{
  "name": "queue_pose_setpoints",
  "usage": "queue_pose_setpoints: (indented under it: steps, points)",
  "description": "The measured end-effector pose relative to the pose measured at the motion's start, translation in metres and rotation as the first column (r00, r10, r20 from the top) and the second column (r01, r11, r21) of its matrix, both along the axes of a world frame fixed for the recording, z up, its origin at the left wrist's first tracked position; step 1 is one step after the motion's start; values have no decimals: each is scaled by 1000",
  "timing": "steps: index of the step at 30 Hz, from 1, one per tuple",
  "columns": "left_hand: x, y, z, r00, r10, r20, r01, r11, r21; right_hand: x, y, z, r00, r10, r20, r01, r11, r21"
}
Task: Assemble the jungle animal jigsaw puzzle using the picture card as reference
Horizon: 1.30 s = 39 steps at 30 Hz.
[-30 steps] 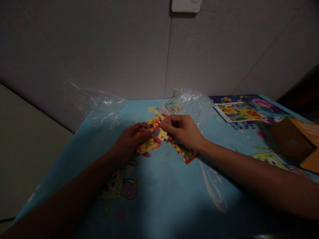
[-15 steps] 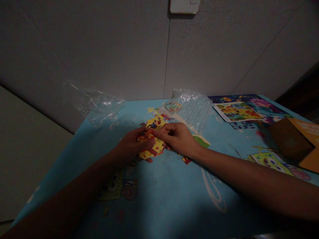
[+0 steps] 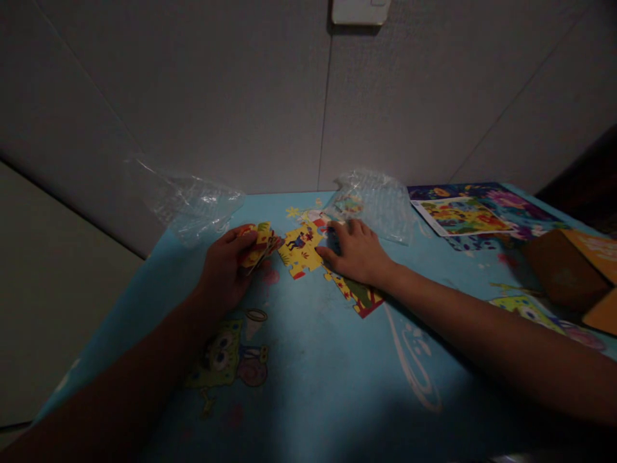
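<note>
My left hand (image 3: pixel 225 263) is closed round a small stack of puzzle pieces (image 3: pixel 258 243), raised at the left of the joined pieces. On the table in front lies a yellow puzzle section (image 3: pixel 301 247) showing a figure in blue. My right hand (image 3: pixel 354 252) lies palm down with its fingers spread over the right part of the pieces. Its thumb touches the edge of the yellow section. Below that palm a further puzzle strip (image 3: pixel 359 297) with green and red parts sticks out. What lies directly under the palm is hidden.
Clear plastic bags lie at the back left (image 3: pixel 197 209) and back centre (image 3: pixel 378 199). A picture sheet (image 3: pixel 465 216) lies at the back right, and an orange cardboard box (image 3: pixel 569 270) stands nearer. The table has a blue cartoon cover (image 3: pixel 308 373) and meets a wall (image 3: pixel 231 96).
My hands have moved apart. The left has drawn back leftward with the stack, while the right has moved right and spread flat on the pieces. The yellow section is now uncovered.
</note>
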<state>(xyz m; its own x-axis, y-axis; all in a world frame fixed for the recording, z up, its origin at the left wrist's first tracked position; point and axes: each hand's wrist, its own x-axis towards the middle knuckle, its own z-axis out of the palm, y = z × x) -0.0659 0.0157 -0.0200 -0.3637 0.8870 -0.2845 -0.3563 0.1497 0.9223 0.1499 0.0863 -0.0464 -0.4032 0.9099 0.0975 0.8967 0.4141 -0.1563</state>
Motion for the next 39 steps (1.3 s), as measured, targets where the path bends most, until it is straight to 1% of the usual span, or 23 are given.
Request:
queue_pose_setpoints:
  steps: [4,6,7,8,10,11,12,13,14,15,17,19,21,27,30,33,37,39]
  points:
    - [-4,1,-2,998,29,-58,-27,999,38,3,-1,11,993,120,-3,-120,990,-80]
    - [-6,1,-2,994,35,-105,-30,998,48,6,-2,17,978,208,-34,-211,971,-115]
    - [-6,1,-3,992,41,-121,-35,998,53,7,-3,20,960,273,-57,-278,951,-134]
    - [-7,2,-3,991,49,-126,-43,998,55,9,-4,23,933,351,-80,-360,920,-154]
    - [-8,2,-3,992,67,-106,-62,997,54,10,-6,27,852,508,-130,-524,831,-188]
    - [-8,3,-4,993,75,-87,-71,996,50,10,-8,28,811,563,-161,-585,785,-202]
    - [-8,3,-4,994,80,-71,-76,996,50,9,-9,28,786,587,-196,-618,757,-212]
    - [-7,3,-4,995,81,-65,-78,996,52,8,-12,28,784,575,-235,-618,756,-215]
    - [-7,4,-5,994,82,-70,-78,995,57,5,-15,26,801,535,-269,-591,779,-209]
    - [-5,4,-6,993,79,-83,-74,995,65,2,-19,23,824,485,-292,-547,815,-190]
    - [-2,4,-7,990,79,-115,-71,995,73,-6,-28,17,866,410,-287,-456,882,-119]
    - [1,4,-8,987,79,-138,-70,995,71,-13,-36,9,882,402,-244,-422,906,-35]
    - [3,3,-10,983,80,-168,-70,995,65,-17,-40,4,881,418,-223,-427,904,9]
    - [-2,3,-21,938,97,-332,-61,991,117,-18,-37,0,862,425,-278,-443,896,-4]
    - [-4,2,-22,866,71,-495,-26,995,98,-18,-36,0,848,428,-311,-450,893,3]
    - [-3,0,-21,793,56,-607,2,995,95,-19,-38,1,862,434,-262,-443,896,28]
    - [0,0,-20,780,49,-623,26,994,111,-21,-41,2,895,420,-148,-420,907,31]
    - [0,0,-20,777,55,-627,20,993,112,-22,-41,1,897,418,-143,-418,908,29]
